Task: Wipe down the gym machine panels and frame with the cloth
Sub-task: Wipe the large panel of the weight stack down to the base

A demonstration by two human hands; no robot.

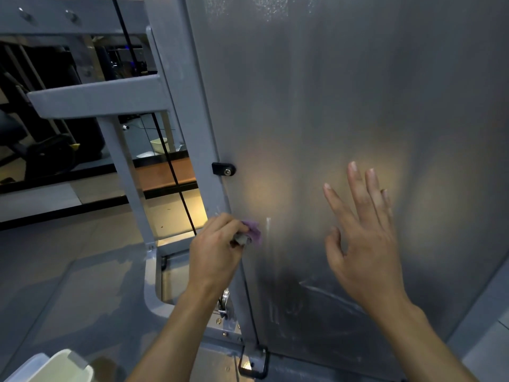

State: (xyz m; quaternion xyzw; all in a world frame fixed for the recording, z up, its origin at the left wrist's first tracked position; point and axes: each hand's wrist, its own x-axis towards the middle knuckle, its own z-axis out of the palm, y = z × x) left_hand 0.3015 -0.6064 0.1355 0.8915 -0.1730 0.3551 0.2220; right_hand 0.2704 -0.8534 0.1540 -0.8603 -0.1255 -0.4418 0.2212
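Observation:
A large grey metal panel (344, 106) of the gym machine fills the right of the view, with a smeared patch low down. My left hand (217, 249) grips a bunched purple cloth (253, 231) and holds it against the panel's left edge, beside the slanted grey frame post (190, 128). My right hand (366, 238) is spread with straight fingers over the panel's lower middle; whether it touches the surface I cannot tell.
A black bracket with a bolt (223, 169) sits on the panel edge above the cloth. A black cable (170, 164) runs down behind the frame. A pulley (225, 299) and a black handle loop (253, 362) lie below. A pale bin (55, 368) stands at the bottom left.

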